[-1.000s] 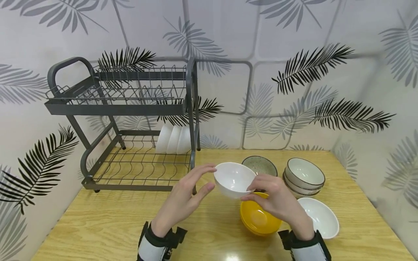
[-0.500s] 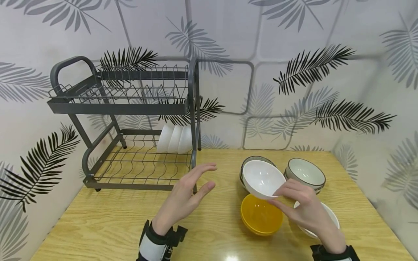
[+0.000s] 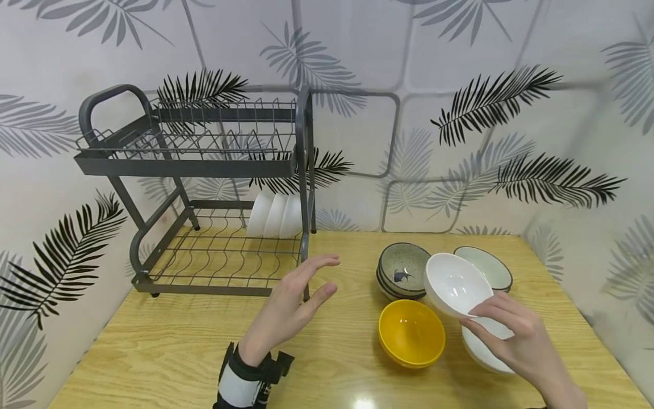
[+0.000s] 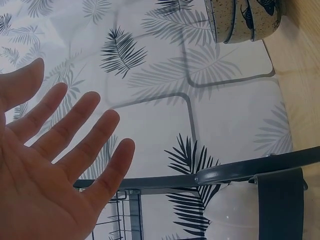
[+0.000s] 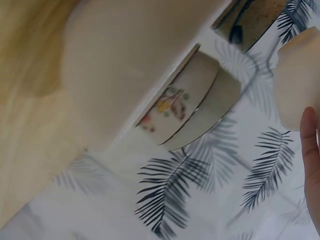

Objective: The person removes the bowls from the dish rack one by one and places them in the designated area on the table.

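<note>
item: white bowl (image 3: 453, 284), pinched at its near rim by my right hand (image 3: 516, 341), tilted above another white bowl (image 3: 485, 352), beside the yellow bowl (image 3: 411, 332). left hand (image 3: 293, 304) hovers empty, fingers spread, near the dish rack (image 3: 204, 170), likely waiting to receive.

The white bowl (image 3: 455, 284), plain and glossy, is tilted with its empty hollow facing up and toward the left, held in the air by its lower rim over another white bowl (image 3: 482, 352) that rests on the table, just right of the yellow bowl (image 3: 411, 332).
</note>
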`<state>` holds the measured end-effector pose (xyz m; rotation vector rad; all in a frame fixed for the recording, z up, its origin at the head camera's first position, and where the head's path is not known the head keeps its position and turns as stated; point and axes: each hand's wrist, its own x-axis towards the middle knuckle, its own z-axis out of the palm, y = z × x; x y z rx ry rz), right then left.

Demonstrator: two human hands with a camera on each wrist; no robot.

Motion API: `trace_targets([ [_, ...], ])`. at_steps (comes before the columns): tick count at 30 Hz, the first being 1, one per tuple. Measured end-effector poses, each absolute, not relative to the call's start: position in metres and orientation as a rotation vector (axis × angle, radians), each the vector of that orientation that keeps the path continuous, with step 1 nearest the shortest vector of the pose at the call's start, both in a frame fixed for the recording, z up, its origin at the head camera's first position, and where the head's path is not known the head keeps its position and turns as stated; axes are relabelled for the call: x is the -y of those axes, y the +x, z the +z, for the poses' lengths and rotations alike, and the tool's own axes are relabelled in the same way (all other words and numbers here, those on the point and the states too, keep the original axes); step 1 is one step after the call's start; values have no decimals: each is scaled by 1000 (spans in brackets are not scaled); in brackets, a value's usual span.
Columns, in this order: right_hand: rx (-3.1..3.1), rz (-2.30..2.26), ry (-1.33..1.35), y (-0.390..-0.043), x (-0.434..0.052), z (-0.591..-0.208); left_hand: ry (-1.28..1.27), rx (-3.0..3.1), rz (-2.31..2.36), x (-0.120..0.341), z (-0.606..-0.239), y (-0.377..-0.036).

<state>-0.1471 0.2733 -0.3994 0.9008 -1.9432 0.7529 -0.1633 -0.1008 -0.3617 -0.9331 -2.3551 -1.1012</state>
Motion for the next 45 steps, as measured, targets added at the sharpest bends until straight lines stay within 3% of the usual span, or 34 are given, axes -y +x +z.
trace_targets([
  [22, 2035, 743, 727, -121, -320, -435, -954, 2359, -1116, 102, -363, -165],
  [45, 2170, 663, 668, -108, -333, -463, -960, 2373, -1120, 102, -363, -165],
])
